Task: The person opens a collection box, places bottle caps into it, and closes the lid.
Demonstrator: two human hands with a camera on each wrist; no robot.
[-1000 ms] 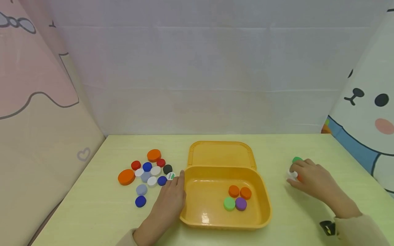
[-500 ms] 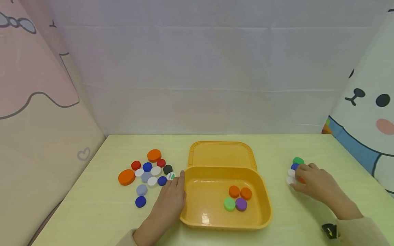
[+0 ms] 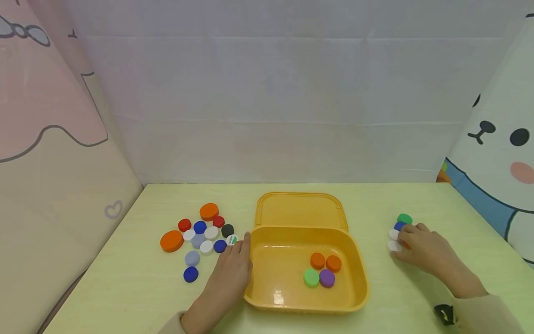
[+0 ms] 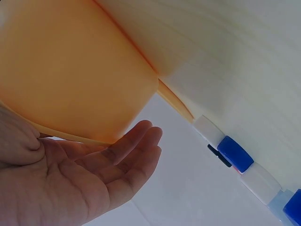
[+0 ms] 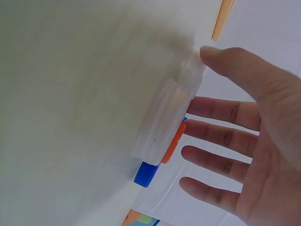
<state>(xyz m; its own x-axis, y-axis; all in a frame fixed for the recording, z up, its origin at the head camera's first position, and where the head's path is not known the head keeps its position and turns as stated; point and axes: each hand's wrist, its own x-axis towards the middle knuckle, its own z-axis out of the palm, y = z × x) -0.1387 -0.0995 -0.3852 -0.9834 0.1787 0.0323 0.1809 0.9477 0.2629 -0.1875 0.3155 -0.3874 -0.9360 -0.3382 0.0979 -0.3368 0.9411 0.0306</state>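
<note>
My left hand [image 3: 230, 273] rests against the left wall of a yellow plastic box [image 3: 275, 264], its fingers extended along the outside. Inside the box lie two orange bottle caps [image 3: 317, 260], a light green cap [image 3: 311, 278] and a purple cap [image 3: 327, 278]. At the right, my right hand [image 3: 429, 250] pinches a white bottle cap [image 3: 394, 246] between thumb and index finger; the other fingers are spread. Another white cap [image 3: 393, 234], a blue cap [image 3: 399, 226] and a green cap [image 3: 404, 218] lie beside it. An orange cap [image 5: 174, 142] shows by the fingertips.
Left of the box, several loose caps lie on the pale table [image 3: 125, 283]: large orange caps [image 3: 171, 241], red caps [image 3: 184, 225], blue caps [image 3: 191, 274], white caps and a black cap [image 3: 227, 230]. A yellow lid [image 3: 299, 206] lies behind the box. A pale wall [image 3: 292, 116] stands behind.
My right hand has shifted slightly right and down, bringing the blue cap and the white caps into clearer view. The left hand and the box stay in place.
</note>
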